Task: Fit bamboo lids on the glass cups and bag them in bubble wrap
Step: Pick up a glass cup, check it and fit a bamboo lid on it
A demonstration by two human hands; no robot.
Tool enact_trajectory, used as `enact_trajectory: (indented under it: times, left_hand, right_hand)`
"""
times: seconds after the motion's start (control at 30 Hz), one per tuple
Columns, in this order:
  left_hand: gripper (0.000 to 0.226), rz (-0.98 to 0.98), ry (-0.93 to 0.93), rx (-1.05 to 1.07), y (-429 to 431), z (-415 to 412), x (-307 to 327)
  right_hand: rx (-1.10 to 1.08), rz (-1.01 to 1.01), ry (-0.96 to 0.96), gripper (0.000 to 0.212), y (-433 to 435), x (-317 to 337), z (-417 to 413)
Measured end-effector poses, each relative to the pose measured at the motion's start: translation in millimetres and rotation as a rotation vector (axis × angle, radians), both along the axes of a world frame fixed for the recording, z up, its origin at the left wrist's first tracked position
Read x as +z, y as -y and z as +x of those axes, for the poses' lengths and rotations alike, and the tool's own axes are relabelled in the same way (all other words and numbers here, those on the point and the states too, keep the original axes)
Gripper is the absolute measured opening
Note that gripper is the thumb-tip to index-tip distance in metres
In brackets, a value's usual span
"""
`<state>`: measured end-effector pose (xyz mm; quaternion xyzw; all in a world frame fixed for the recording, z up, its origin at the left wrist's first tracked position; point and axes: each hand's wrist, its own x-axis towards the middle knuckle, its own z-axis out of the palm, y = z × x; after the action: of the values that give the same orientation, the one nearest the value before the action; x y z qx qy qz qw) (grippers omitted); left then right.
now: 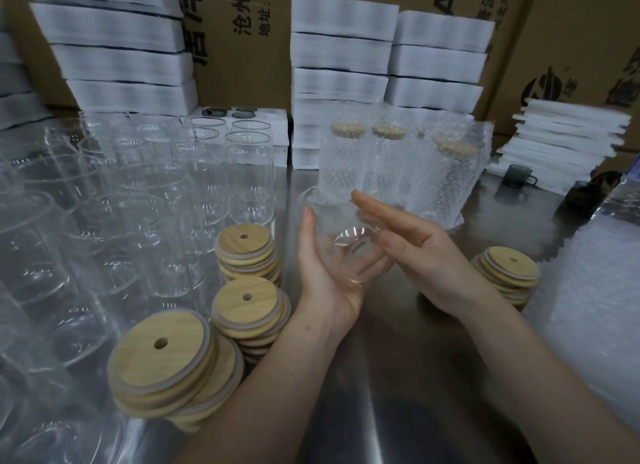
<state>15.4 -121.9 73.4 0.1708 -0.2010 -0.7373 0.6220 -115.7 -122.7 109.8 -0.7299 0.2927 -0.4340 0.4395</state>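
Glass cup held unlidded over mid desk
Left hand cradles the tilted cup; right hand flat, fingers straight against its side. Best to turn mouth up, then seat a bamboo lid squarely

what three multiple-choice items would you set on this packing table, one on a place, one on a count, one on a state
1. Where do the bare glass cups stand?
A) on the left side of the table
B) on the foam sheets
C) inside a carton

2. How many bagged cups stand behind the held cup?
A) one
B) three
C) six

3. The held cup, in the left hand, is:
A) lidded
B) bagged
C) bare, with no lid

Key:
1 A, they crowd the table's left side.
2 B, three bamboo lids show through the wrap.
3 C, clear glass shows with no lid or wrap on it.
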Motion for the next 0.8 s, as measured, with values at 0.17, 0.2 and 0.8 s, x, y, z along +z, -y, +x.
enact_trajectory:
  times: [0.17, 0.2, 0.8]
  left_hand:
    - [0.078, 0.082, -0.105, 0.014, 1.6, -2.6, -1.8]
    - [0.078, 0.093, -0.118, 0.016, 2.3, -2.9, -2.1]
    - [0.073, -0.009, 0.032, 0.005, 12.3, -8.8, -18.7]
  right_hand:
    - [0.057, 0.037, -0.07, 0.069, 1.0, 1.7, -3.4]
    - [0.052, 0.012, -0.092, 0.073, 0.8, 1.2, -1.8]
    - [-0.427, -0.505, -0.148, 0.042, 5.1, -25.3, 18.5]
